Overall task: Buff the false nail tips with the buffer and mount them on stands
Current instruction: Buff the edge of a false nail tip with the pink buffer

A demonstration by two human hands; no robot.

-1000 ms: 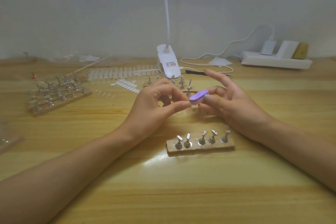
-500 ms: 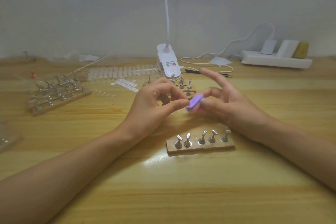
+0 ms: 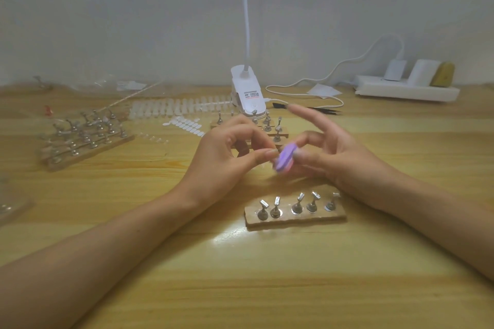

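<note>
Home nail-craft workspace, wooden tabletop (image 3: 160, 275), clip-on lamp (image 3: 247, 93), power strip (image 3: 401, 91), nail-tip stands (image 3: 295, 218), plain wall (image 3: 107, 21)

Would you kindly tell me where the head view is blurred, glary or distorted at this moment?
Head view: the purple buffer in the right hand is motion-smeared, as is that hand's raised forefinger; the nail tip pinched by the left hand is too small to resolve; glare whitens the table before the near stand block; the grain lines bow near the frame edges.
</note>
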